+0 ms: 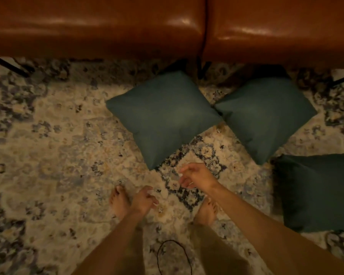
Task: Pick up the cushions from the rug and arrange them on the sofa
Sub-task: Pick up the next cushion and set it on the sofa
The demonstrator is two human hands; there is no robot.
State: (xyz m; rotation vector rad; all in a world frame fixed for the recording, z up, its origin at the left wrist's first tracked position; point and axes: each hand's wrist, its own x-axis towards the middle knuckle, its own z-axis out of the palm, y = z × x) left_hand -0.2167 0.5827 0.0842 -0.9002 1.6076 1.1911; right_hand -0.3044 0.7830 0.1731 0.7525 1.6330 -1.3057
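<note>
Three dark teal cushions lie on the patterned rug (48,155). One cushion (163,118) is in the middle, a second cushion (264,118) touches its right corner, and a third cushion (318,191) lies at the right edge. The brown leather sofa (99,26) runs across the top with nothing on its seat. My right hand (197,176) hangs just below the middle cushion's near corner, fingers loosely curled, holding nothing. My left hand (144,199) hangs lower, above my left foot, also loosely curled and without anything in it.
My bare feet (119,201) stand on the rug in front of the cushions. A thin black cord (173,253) loops near the bottom edge. Dark metal sofa legs (10,66) show at both ends under the seat.
</note>
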